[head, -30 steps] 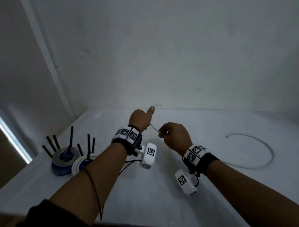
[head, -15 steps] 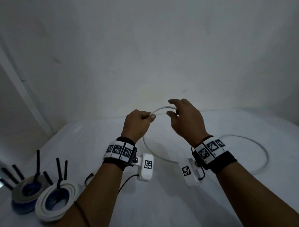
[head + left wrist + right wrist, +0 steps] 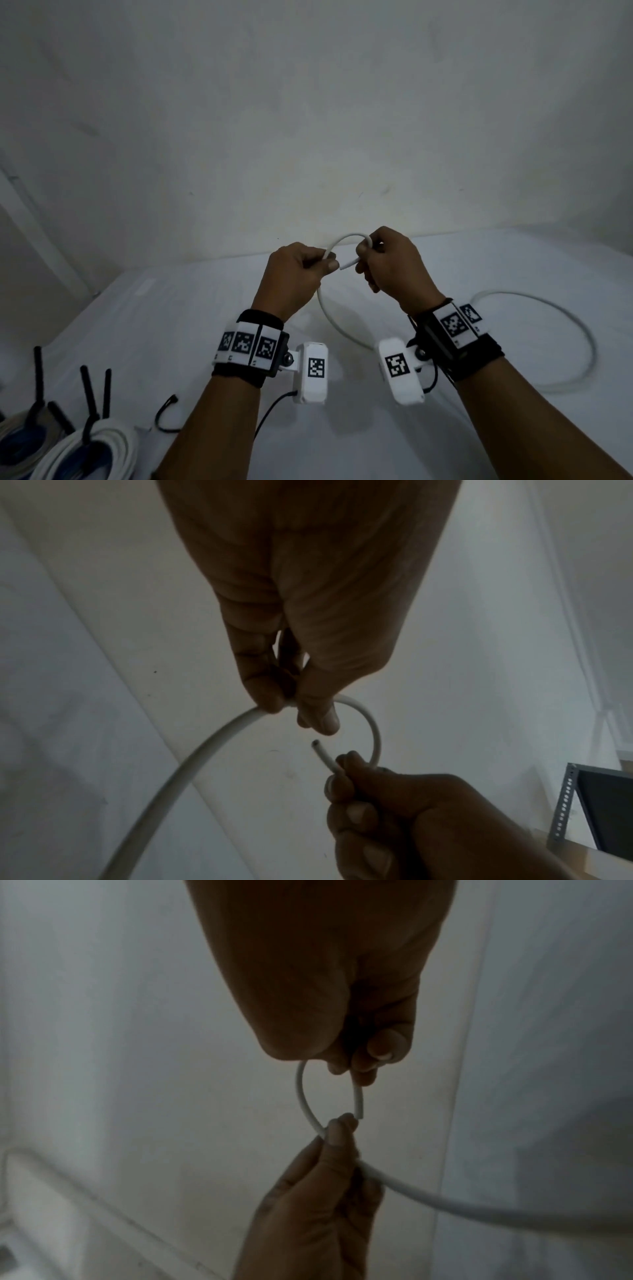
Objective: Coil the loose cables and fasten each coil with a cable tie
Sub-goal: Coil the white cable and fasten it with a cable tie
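Note:
A long white cable [image 3: 328, 317] runs from my raised hands down onto the table and curves round in a wide loop at the right [image 3: 582, 342]. My left hand [image 3: 323, 263] pinches the cable between thumb and fingers. My right hand [image 3: 364, 253] grips it close to its cut end [image 3: 316, 743], bending a small arc [image 3: 346, 238] between the two hands. In the left wrist view my left hand [image 3: 291, 710] pinches the cable [image 3: 192, 764]. The right wrist view shows my right hand [image 3: 356, 1069] holding the short end beside the arc of the cable [image 3: 301, 1096].
At the lower left lie a white coil [image 3: 99, 448] and a grey coil [image 3: 17, 435], with black cable ties [image 3: 89, 394] sticking up from them. One loose black tie [image 3: 163, 416] lies on the white table [image 3: 171, 325]. A wall stands close behind.
My right hand, open beside the cable half a second ago, now grips its end and has bent it into a small arc toward my left hand. The head view has shifted right.

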